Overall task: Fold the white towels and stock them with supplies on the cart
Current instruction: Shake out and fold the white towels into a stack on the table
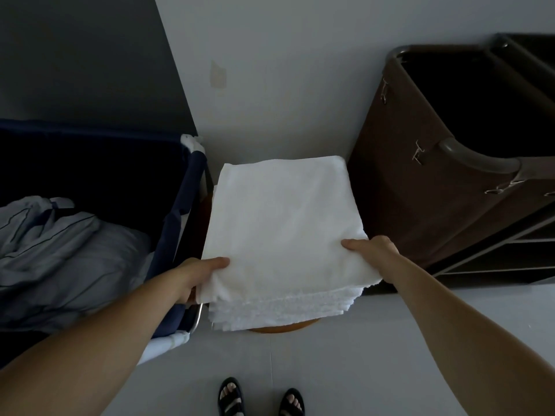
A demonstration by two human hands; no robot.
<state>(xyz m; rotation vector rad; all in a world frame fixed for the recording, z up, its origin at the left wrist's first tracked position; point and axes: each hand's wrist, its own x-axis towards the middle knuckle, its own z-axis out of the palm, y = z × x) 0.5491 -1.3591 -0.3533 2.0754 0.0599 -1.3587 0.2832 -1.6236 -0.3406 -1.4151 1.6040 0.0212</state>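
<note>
left hand and right hand each pinch a near corner of the folded white towels, stacked on a wooden stool beside the cart; i worry an uneven lift spills the lower layers.

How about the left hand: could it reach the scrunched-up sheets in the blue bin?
Probably yes, once it lets go: the left hand grips the towel stack right beside the blue bin, whose top is open, with the sheets lying uncovered inside.
</note>
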